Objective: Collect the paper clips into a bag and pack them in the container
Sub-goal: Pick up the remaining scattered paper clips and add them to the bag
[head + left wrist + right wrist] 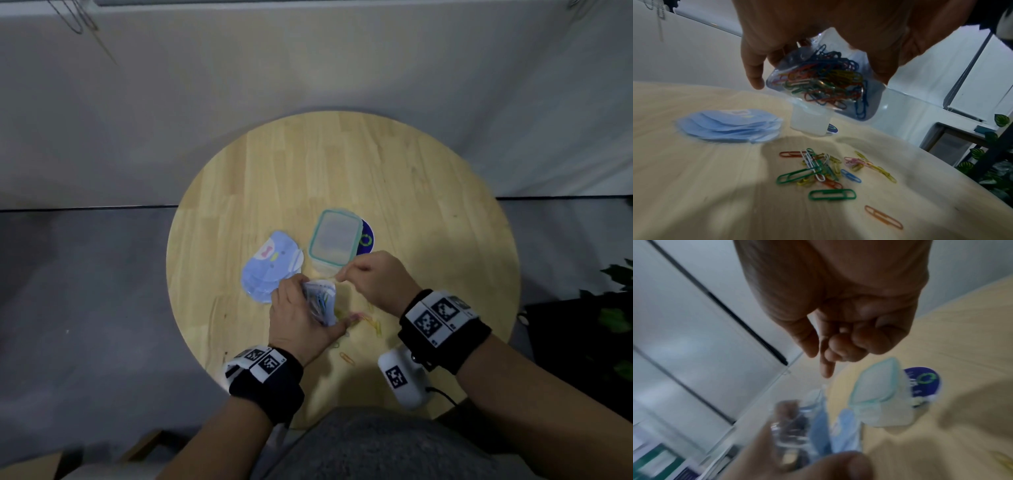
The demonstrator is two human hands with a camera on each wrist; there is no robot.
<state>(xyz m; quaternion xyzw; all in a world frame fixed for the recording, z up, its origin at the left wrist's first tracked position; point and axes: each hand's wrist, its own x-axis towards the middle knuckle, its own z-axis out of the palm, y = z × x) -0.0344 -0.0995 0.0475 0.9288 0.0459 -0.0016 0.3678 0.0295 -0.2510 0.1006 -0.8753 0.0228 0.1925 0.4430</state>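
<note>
Two hands are working above the desk: left hand gripping the clip-filled bag, right hand pinching its rim.

Blue paper cutouts on round wooden table — dark-blue disc beside.

The place looks like an office or a study room, not a kitchen. A round wooden table stands on a grey floor near pale walls. Blind cords hang above, green houseplants and a low shelf stand at the side.
</note>
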